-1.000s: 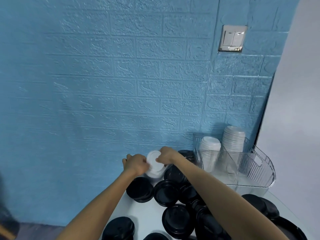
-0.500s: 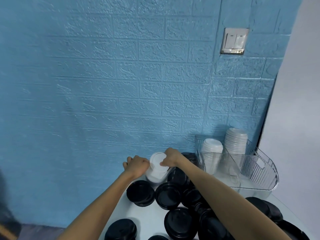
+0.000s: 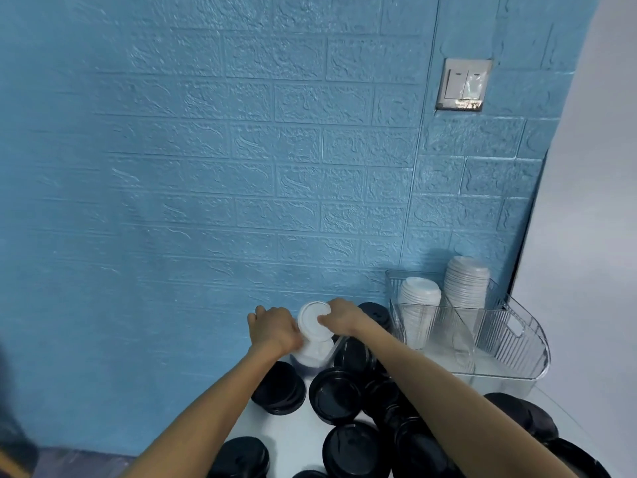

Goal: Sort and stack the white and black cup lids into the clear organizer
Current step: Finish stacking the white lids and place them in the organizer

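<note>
Step in hand: gathering white lids [image 3: 312, 334] into one stack before it goes to the organizer [image 3: 517, 336]. The stack sits on the table [image 3: 293, 429] at lower centre of the frame, close against the blue wall, with black lids [image 3: 339, 395] crowding it on the near side and right.

Left hand [image 3: 275, 327]: on the left flank of the white stack, fingers curled round it, knuckles toward me. Steadying, by the look of it.

Right hand [image 3: 341, 317]: over the top lid from the right, fingertips curled on its rim. Seating or squaring that top lid, I judge; the stack leans a little.

Both forearms run up from the bottom of the frame and meet at the stack.

Organizer stands at right of frame, against the wall. Two white stacks already in its far compartments; the near section looks empty, though the clear walls make it hard to read.

Next move calls for: top lid pressed home, then a grip low enough on the stack that it lifts as one piece, carried right over the black lids and the organizer's wall. Black lids not yet sorted; most of the task left, I reckon.
</note>
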{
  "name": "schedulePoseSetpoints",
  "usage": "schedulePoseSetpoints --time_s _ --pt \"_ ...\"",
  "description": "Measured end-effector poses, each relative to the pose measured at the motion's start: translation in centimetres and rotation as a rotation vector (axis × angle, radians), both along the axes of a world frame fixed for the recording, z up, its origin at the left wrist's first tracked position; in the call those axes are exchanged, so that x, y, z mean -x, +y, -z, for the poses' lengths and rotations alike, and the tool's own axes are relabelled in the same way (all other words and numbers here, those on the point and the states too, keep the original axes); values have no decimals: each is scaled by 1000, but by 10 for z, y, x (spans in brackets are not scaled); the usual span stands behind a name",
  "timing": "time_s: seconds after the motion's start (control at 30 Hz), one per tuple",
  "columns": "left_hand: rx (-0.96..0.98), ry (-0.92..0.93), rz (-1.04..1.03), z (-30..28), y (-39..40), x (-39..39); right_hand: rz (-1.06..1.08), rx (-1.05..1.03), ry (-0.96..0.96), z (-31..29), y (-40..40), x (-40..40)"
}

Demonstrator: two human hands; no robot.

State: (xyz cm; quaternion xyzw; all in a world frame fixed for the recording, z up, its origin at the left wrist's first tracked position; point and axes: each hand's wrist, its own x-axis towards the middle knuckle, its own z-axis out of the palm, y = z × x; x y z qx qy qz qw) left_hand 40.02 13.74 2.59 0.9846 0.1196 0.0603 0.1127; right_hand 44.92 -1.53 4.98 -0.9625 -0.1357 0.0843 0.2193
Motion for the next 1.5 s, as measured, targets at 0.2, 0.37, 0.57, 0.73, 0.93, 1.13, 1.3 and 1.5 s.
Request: schedulePoseSetpoints --time_s 0.2,0.37,0.57,0.73,0.93,1.13,1.3,1.5 --pt "111 -13 -44 -7 -6 5 32 -161 -40 -5 -12 3" --pt "293 -42 -56 -18 -4 8 53 -262 -8 -3 -18 4" --pt "341 -28 -30 -24 4 10 97 -449 93 1 -19 2" --pt "484 -10 -25 -23 12 6 137 -550 189 -3 -22 4" --pt "604 -81 -69 -21 16 8 179 -640 211 -9 -26 4" --pt "1069 -219 -118 -20 16 12 75 -678 261 -13 -28 17" --pt "1412 -16 41 -25 15 21 59 -792 270 -10 -30 27" --pt "1635 37 120 -23 4 22 44 -835 182 -9 -31 28"
